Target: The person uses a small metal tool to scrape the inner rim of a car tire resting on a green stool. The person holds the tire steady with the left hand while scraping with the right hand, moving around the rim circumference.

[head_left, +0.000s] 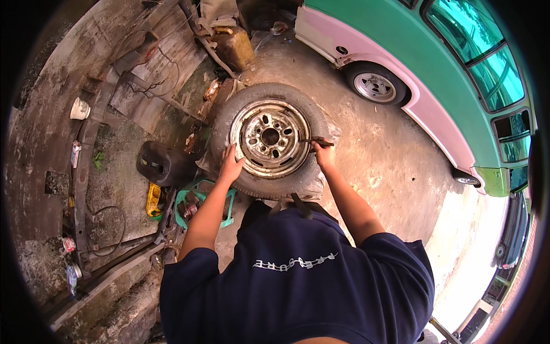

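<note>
A tyre (pixel 268 92) mounted on a worn, stained steel wheel rim (pixel 251 165) lies flat before me, its hub hole and slots facing up. On the lower left, my left hand (pixel 232 164) rests with spread fingers over the tyre sidewall and the rim's edge, holding nothing. My right hand (pixel 323 154) is at the right side of the tyre, closed around a dark, slim tool (pixel 325 143). The tool's tip points left and reaches the rim's edge. Its exact kind cannot be told. Cloth or sheeting shows beneath the tyre.
A green and pink van (pixel 412 73) stands at upper right. A yellowish jerrycan (pixel 234 48) is beyond the tyre. At left are a dark cylindrical container (pixel 159 163), a green plastic stool or crate (pixel 227 215) holding items, a yellow container (pixel 153 200) and metal framing (pixel 92 118).
</note>
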